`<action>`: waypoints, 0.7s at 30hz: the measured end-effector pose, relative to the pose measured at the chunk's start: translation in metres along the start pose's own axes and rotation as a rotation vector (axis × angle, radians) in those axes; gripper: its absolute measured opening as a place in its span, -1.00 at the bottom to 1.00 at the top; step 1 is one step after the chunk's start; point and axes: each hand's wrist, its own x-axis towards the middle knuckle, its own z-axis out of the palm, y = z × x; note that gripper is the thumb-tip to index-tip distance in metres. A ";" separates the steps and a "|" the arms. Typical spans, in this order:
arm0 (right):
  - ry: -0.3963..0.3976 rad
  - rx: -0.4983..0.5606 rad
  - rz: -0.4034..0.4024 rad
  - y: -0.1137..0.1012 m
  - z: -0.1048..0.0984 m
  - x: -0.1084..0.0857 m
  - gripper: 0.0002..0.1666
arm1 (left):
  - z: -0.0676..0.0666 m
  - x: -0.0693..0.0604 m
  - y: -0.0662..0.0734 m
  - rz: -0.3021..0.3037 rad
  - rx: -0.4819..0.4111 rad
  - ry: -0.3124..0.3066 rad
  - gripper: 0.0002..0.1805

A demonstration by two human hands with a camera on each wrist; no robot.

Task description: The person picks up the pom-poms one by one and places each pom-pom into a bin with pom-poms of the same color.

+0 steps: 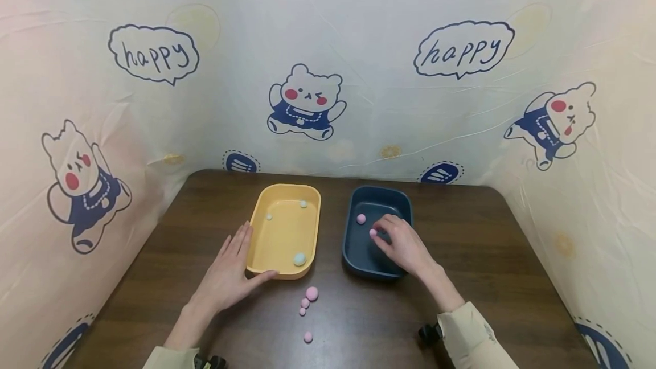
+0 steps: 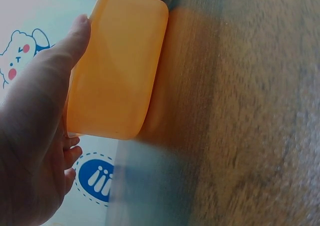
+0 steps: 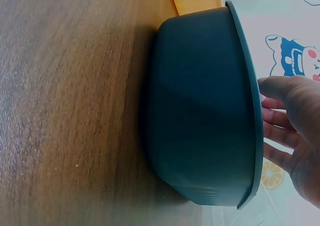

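In the head view, my right hand (image 1: 406,245) pinches a small pink ball (image 1: 373,233) between thumb and fingers, over the dark blue tray (image 1: 366,263). Another pink ball (image 1: 361,219) lies inside that tray. My left hand (image 1: 225,278) rests against the yellow tray (image 1: 282,232), fingers straight along its left side and thumb at the near edge. The yellow tray holds a larger pale green ball (image 1: 299,259) and two smaller ones (image 1: 303,204). In the right wrist view the blue tray's wall (image 3: 200,105) hides the pinched ball.
Several pink balls of different sizes, the biggest (image 1: 312,293) nearest the yellow tray, lie on the brown wooden table (image 1: 369,329) between my forearms. A pale printed curtain (image 1: 379,101) with bears and "happy" bubbles hangs behind and at both sides.
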 end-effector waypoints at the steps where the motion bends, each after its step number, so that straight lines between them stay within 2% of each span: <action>1: 0.003 0.002 0.001 0.000 0.000 0.000 -0.86 | 0.000 0.000 0.000 -0.001 0.000 -0.001 0.51; 5: 0.019 0.024 -0.002 0.001 0.000 -0.001 -0.87 | 0.000 0.000 0.000 -0.004 0.000 -0.003 0.51; 10: 0.049 0.117 0.009 0.001 0.001 0.000 -0.89 | 0.000 0.001 0.000 -0.005 0.006 -0.004 0.51; 13: 0.061 0.156 0.011 0.001 0.002 0.000 -0.84 | 0.000 0.000 0.000 -0.006 0.005 -0.007 0.51; 21: 0.045 0.170 0.009 -0.009 -0.001 -0.002 -0.67 | 0.000 0.000 0.000 -0.003 0.001 -0.009 0.49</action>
